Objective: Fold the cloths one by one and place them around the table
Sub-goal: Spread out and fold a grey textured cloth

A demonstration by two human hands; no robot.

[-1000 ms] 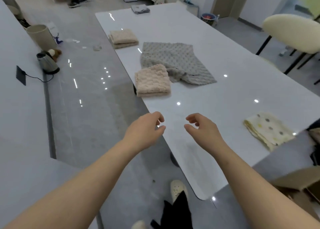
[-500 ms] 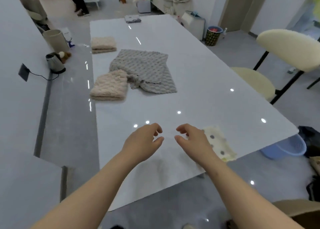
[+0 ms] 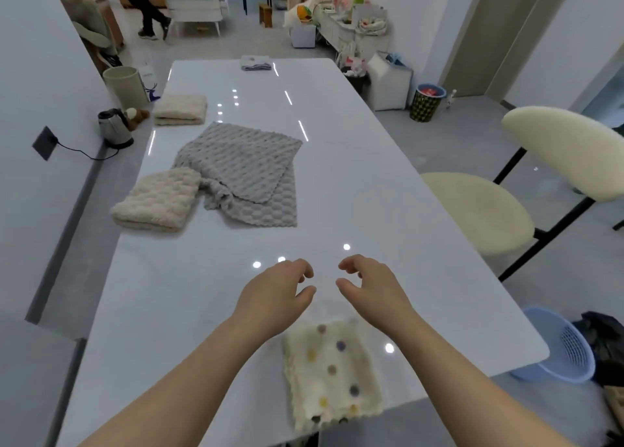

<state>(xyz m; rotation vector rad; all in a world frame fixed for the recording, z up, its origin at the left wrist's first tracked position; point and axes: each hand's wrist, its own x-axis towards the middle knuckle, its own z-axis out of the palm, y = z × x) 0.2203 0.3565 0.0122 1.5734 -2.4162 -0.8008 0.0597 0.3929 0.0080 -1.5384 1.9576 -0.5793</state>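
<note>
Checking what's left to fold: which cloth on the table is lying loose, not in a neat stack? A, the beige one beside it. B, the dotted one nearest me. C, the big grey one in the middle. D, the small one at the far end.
C: the grey cloth lies spread out and rumpled; the dotted cloth, beige cloth and far cloth are compact folded stacks.

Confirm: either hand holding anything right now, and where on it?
Nothing held: left hand and right hand hover empty, fingers loosely curled, above the table.
</note>
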